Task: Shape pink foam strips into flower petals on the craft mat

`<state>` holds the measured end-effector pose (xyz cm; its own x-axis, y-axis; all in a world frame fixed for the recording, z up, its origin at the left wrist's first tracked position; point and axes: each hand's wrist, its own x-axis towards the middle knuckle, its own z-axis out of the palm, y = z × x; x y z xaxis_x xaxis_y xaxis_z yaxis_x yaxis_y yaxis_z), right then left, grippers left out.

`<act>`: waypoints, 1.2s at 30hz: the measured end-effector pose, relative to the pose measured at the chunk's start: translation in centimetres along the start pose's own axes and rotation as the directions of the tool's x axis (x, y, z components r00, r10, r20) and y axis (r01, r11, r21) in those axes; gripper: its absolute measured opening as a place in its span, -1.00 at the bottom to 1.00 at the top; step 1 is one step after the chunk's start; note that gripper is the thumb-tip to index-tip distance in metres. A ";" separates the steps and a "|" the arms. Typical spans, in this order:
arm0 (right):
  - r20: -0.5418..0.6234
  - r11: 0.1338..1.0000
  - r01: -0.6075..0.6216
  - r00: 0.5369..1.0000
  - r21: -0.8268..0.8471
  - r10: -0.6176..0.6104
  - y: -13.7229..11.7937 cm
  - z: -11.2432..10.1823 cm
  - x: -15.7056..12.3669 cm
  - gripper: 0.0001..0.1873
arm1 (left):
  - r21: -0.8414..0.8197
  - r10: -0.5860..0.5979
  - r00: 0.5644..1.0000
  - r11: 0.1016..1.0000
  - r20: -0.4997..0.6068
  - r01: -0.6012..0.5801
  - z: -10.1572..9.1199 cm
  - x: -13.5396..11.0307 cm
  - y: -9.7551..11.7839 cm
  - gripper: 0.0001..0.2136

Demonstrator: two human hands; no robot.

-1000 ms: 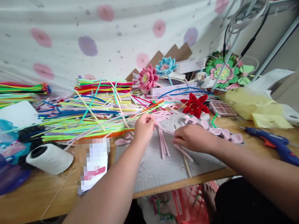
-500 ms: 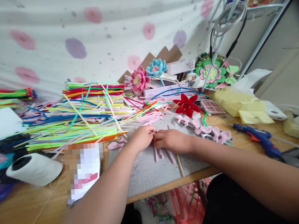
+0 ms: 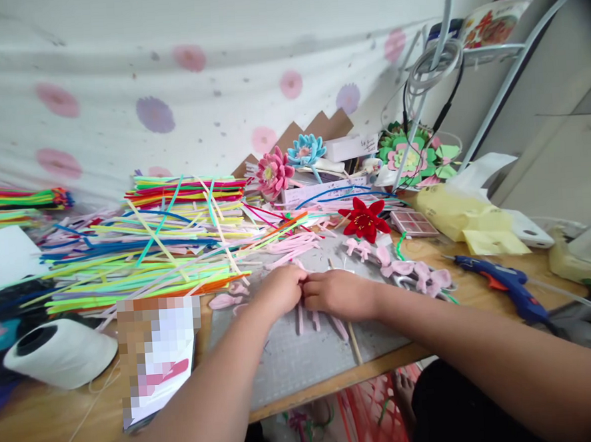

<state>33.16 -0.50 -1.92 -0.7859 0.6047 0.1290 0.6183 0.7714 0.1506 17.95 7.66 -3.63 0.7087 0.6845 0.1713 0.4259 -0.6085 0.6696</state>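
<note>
My left hand [image 3: 278, 291] and my right hand [image 3: 336, 294] meet over a grey cutting mat [image 3: 303, 344], fingers closed together on a small bunch of pink pipe cleaners [image 3: 315, 320] whose ends stick out below the hands. More loose pink pipe cleaners [image 3: 291, 242] lie just beyond the hands. A thin wooden stick [image 3: 354, 343] rests on the mat by my right wrist. Finished pink petals [image 3: 419, 273] lie to the right of the hands.
A big heap of coloured pipe cleaners [image 3: 166, 242] fills the left back. A red flower [image 3: 363, 219], pink flower [image 3: 272, 172], blue glue gun [image 3: 504, 283], white thread spool [image 3: 58, 352], phone [image 3: 156, 359] and yellow bags [image 3: 462, 214] surround the mat on the wooden table [image 3: 47, 423].
My two hands came together from apart, gathering the pink pipe cleaners between them; the view has shifted slightly right and down.
</note>
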 end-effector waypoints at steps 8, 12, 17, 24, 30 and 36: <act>-0.197 0.896 -0.204 0.934 0.394 0.299 -0.2 -0.2 -0.5 -0.84 | 0.085 0.024 0.998 0.996 0.056 -0.029 0.1 -0.2 -0.5 -0.88; -0.366 0.775 -0.254 0.768 0.579 0.525 -0.4 -0.6 -0.4 -0.85 | 0.117 0.016 1.000 0.993 -0.004 -0.015 -0.2 -0.3 0.0 -0.85; -0.568 0.827 -0.088 0.686 0.556 0.454 -0.5 -1.5 0.0 -0.88 | 0.141 0.061 0.994 0.989 -0.096 -0.047 -0.4 -0.5 1.2 -0.87; -0.588 0.766 -0.061 0.602 0.640 0.540 0.2 -2.7 -0.7 -0.85 | 0.180 0.059 0.985 0.983 -0.159 -0.030 -1.1 -0.5 1.1 -0.60; -0.505 0.510 0.030 0.193 0.860 0.841 1.1 -4.1 -2.1 -0.86 | 0.188 -0.049 0.961 0.977 -0.273 0.103 -1.6 -0.3 0.4 -0.51; -0.415 0.371 0.189 0.360 0.909 0.835 0.0 -4.1 -1.8 -0.79 | -0.712 -0.225 0.932 0.701 -0.284 -0.047 -1.3 -0.2 2.0 -0.79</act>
<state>34.60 -2.37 1.91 0.2372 0.7798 0.5794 0.0727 0.5805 -0.8110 17.93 6.81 -1.43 0.4051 0.8889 0.2140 -0.1352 -0.1732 0.9756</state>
